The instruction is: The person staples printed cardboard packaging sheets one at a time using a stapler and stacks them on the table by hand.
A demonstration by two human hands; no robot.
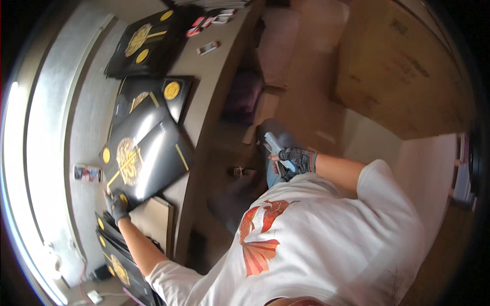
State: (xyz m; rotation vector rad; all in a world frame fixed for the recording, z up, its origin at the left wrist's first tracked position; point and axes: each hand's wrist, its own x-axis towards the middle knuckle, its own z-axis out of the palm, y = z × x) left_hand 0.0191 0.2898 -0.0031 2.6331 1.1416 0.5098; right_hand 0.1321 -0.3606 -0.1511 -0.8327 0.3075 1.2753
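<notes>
My left hand (119,205), in a dark fingerless glove, grips the near corner of a glossy black printed panel (158,148) with gold ornaments and bands. The panel lies tilted across the bench, over other black pieces, and bright light reflects off it. My right hand (298,160), gloved the same way, is closed around a silver-blue plier stapler (273,144) in front of my body, off the bench. The stapler's jaw end points away from me.
More black-and-gold panels (140,46) are stacked at the bench's far end, others (120,265) at the near left. Small red-and-white boxes (196,25) lie at the far edge. A phone (88,173) rests against the wall side. A large cardboard box (403,66) stands right.
</notes>
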